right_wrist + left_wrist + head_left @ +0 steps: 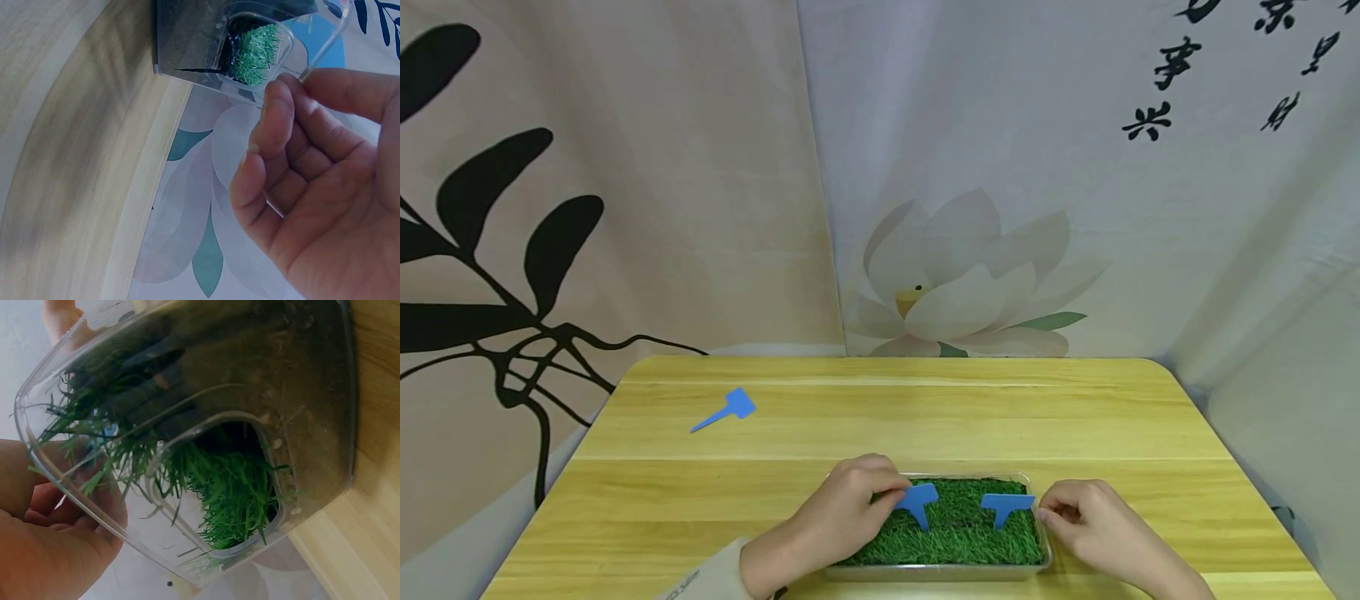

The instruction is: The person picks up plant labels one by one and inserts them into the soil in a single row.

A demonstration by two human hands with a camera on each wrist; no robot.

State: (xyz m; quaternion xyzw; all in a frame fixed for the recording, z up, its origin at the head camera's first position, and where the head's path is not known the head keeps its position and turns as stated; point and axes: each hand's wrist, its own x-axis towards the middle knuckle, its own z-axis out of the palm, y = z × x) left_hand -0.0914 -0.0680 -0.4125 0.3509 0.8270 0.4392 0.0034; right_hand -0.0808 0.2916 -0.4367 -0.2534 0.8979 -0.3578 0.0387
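Note:
On the table stands a clear plastic box (943,573) of green artificial grass (958,542). Two blue T-shaped plant labels stand up from the grass. My left hand (850,504) reaches over the box's left side and pinches the end of the left label (919,500), which tilts. At the right side, my right hand (1093,525) has its thumb and index finger together at the box's rim, right beside the end of the right label (1007,502). Through the clear wall the right wrist view shows part of that blue label (322,44) behind the fingertips.
A third blue plant label (737,404) lies flat at the back left of the wooden table (925,417). Curtains printed with dark leaves, a lotus (970,283) and black characters hang behind the table's back edge.

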